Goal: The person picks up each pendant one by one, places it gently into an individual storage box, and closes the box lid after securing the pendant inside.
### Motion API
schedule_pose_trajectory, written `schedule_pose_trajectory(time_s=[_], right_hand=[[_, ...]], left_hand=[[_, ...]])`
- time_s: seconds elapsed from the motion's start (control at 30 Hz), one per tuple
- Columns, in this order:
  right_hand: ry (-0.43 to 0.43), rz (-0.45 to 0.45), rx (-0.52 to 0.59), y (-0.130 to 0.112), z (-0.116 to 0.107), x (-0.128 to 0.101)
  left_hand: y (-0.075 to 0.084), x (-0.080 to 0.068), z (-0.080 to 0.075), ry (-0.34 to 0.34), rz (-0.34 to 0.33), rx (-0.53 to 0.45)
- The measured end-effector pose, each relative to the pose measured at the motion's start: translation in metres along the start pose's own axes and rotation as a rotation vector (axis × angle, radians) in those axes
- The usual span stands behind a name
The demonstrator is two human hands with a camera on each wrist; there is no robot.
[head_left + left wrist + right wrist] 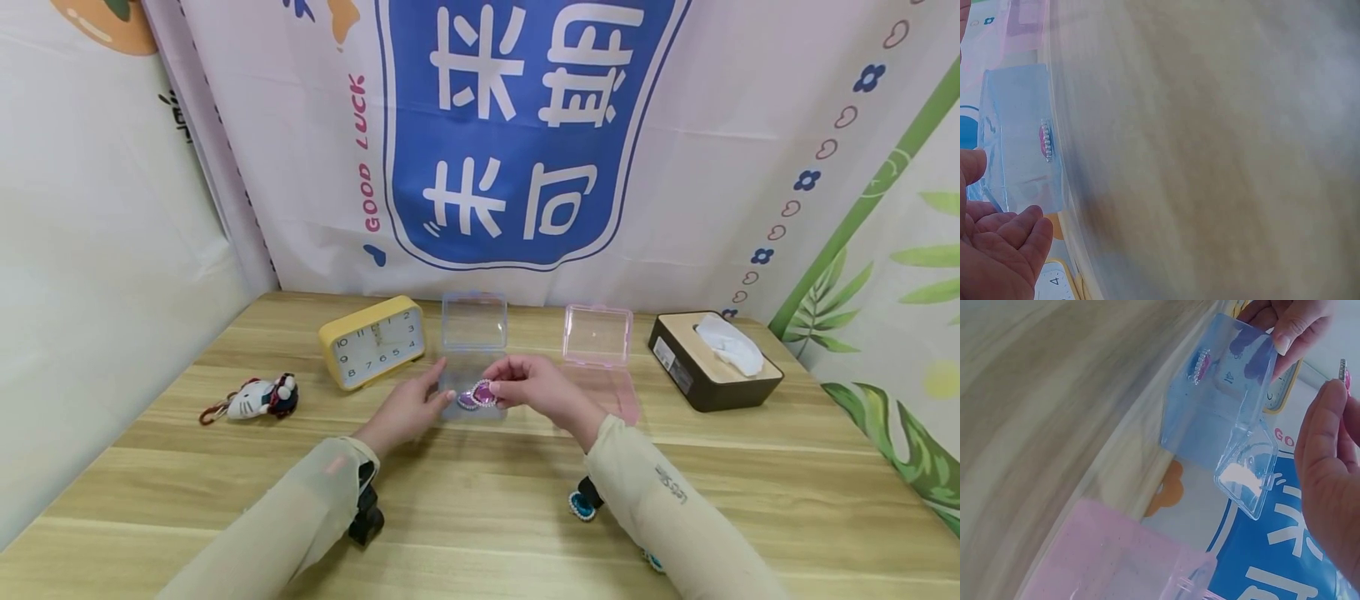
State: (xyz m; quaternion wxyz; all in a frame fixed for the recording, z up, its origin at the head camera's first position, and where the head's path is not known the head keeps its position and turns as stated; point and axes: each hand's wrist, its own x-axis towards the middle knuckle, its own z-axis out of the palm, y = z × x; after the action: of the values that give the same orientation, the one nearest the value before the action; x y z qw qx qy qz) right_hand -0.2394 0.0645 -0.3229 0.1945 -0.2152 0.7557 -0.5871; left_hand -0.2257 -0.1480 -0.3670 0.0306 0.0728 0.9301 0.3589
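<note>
Right hand (542, 388) has its fingers pinched on a pink rhinestone hair clip (483, 390), held just over the open clear blue box (472, 367) mid-worktop (480, 492). Left hand (408, 408) steadies the box's left side, fingers straight against it. A second clip (1200, 365) lies inside.

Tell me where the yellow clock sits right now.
In the head view the yellow clock stands left of centre on the table, between the cat keychain and the clear blue box.

Two boxes: blue box (473, 333), pink box (597, 342); one clock (372, 342); one keychain (258, 397).
</note>
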Motion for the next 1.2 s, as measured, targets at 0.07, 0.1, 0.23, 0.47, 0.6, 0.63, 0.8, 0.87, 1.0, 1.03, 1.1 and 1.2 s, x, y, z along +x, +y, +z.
schedule_pose_trajectory(time_s=[0.07,0.1,0.23,0.47,0.6,0.63,0.8,0.87,1.0,1.03,1.1,1.2], right_hand=[[0.014,-0.001,0.008,0.000,0.000,0.002],[0.020,0.003,0.012,0.000,0.001,0.003],[0.054,0.028,0.026,0.000,0.001,0.006],[0.117,0.038,0.063,0.003,0.004,0.016],[0.163,0.059,0.096,0.003,0.006,0.021],[0.173,0.064,0.101,0.004,0.007,0.023],[0.216,0.089,0.114,0.007,0.009,0.030],[0.231,0.096,0.109,0.008,0.010,0.032],[0.258,0.110,0.090,0.011,0.012,0.038],[0.265,0.114,0.078,0.012,0.013,0.039],[0.278,0.123,0.058,0.012,0.014,0.041],[0.276,0.132,0.019,0.013,0.015,0.042]], left_hand=[[0.000,0.000,0.000,0.002,0.005,-0.002],[0.000,0.000,0.000,0.002,0.007,-0.004],[0.000,0.000,0.001,0.004,0.007,-0.008],[0.001,-0.001,0.001,0.011,0.016,0.006],[0.000,-0.002,0.001,0.014,0.025,0.007],[0.000,-0.002,0.001,0.015,0.027,0.008],[0.000,-0.002,0.001,0.019,0.035,0.002],[0.000,-0.002,0.001,0.019,0.037,-0.002],[0.001,-0.002,0.000,0.014,0.034,-0.004],[0.001,-0.002,0.000,0.013,0.033,-0.004],[0.001,-0.002,0.000,0.012,0.030,-0.008],[0.002,-0.003,-0.001,0.009,0.029,-0.016]])
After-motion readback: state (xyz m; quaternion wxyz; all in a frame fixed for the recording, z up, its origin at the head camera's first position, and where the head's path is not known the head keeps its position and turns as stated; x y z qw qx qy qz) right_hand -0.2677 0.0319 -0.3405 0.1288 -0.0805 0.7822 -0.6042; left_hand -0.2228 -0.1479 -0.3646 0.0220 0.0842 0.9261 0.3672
